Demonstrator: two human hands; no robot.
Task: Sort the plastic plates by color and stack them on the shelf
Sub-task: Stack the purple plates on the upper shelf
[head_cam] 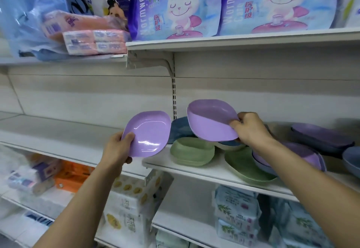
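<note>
Here left hand [118, 146] grips a glossy lilac plastic plate [146, 134], frame centre. Right hand [248, 129] pinches another lilac plate [211, 120] above green plastic plates [191, 151] on white shelf [204, 170].

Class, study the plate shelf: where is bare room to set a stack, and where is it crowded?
Bare: the white shelf board left of the slotted upright, behind the left hand and its lilac plastic plate. Crowded: right of it, green plastic plates, blue plates and purple plates lie mixed.

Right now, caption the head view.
Left hand grips a purple plate, right hand a second purple plate, beside shelved green plates.
</note>
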